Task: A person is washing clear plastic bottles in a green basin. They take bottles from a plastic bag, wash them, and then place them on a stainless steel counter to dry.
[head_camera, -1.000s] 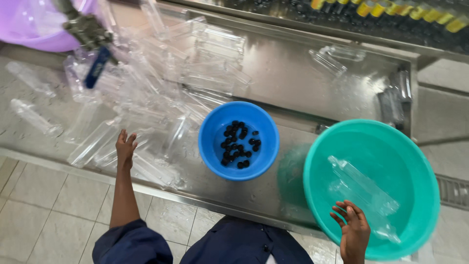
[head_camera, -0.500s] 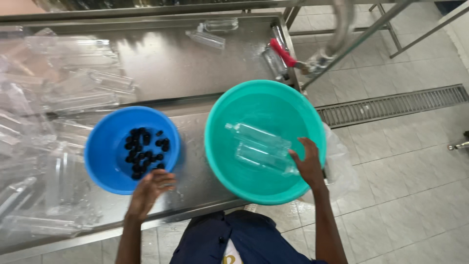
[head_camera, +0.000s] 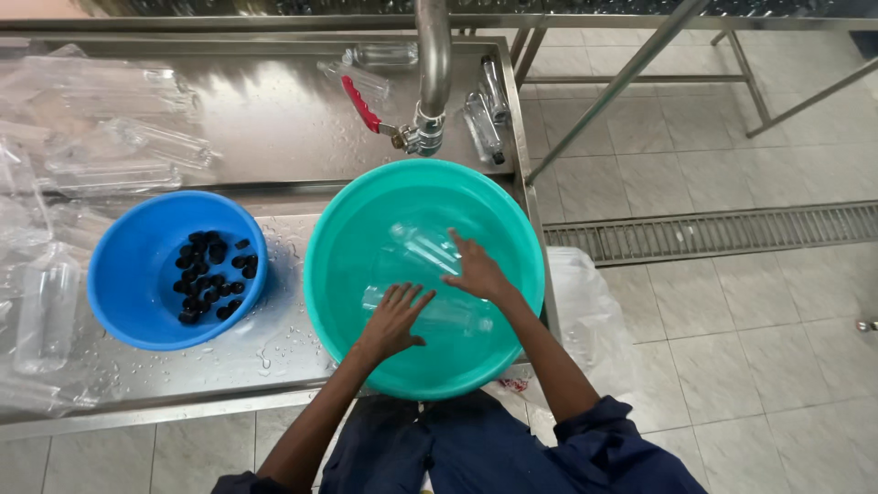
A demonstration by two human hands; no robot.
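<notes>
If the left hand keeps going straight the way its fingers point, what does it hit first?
The left hand points up and right, over a clear bottle in the teal basin. It would probably meet the right hand first, though depth is unclear.

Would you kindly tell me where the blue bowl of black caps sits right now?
In the head view the blue bowl sits left on the steel table, beside the green basin where both hands rest.
</notes>
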